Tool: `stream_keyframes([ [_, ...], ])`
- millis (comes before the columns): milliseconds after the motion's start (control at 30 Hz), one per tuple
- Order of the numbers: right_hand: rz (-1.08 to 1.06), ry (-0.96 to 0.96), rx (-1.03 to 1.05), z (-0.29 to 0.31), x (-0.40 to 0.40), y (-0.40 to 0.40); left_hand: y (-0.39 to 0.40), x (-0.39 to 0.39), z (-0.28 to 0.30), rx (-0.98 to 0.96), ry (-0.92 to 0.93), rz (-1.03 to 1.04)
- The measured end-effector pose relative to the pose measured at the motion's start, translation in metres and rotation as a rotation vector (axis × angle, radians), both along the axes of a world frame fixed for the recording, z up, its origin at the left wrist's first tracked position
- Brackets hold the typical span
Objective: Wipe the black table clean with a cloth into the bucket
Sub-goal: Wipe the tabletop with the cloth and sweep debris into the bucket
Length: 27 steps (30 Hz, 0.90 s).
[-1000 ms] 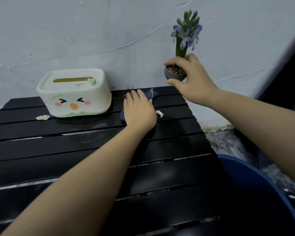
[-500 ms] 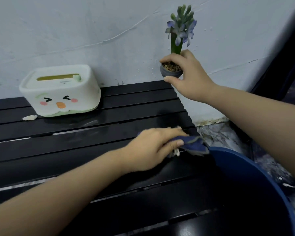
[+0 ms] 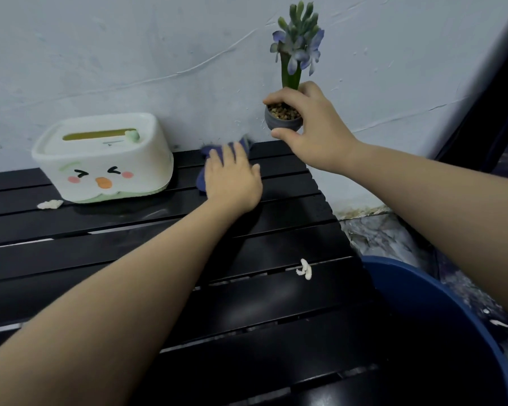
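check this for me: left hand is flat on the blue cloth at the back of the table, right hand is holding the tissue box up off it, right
Not quite. In the head view the right hand holds the small flower pot up off the table, not the tissue box, which sits on the slats. The left hand is flat on the blue cloth at the back.

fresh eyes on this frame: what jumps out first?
The right hand holds a small potted flower lifted above the black table's back corner. The left hand presses a blue cloth flat beside a white tissue box with a cartoon face. A white scrap lies near the blue bucket.
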State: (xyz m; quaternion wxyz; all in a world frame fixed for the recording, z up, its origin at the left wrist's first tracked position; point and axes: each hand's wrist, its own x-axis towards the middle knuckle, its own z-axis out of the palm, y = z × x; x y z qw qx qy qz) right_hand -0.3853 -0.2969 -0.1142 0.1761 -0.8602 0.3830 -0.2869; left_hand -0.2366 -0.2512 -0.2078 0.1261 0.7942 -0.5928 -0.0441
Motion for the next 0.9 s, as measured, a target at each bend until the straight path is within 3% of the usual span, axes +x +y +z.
stream_keyframes([
  [167,0.002,0.004,0.001,-0.005,0.001,-0.001,-0.012,-0.012,0.018,-0.073,0.286,-0.452],
  [367,0.009,0.013,0.019,-0.005,0.003,-0.001,0.049,-0.026,0.02,-0.077,0.465,-0.757],
  [600,0.065,0.073,0.134,-0.031,0.032,0.015,0.114,-0.002,0.029,0.051,0.691,-0.812],
  [900,0.053,0.133,0.28,-0.049,0.041,0.035,0.176,0.039,0.029,0.036,0.669,-0.652],
])
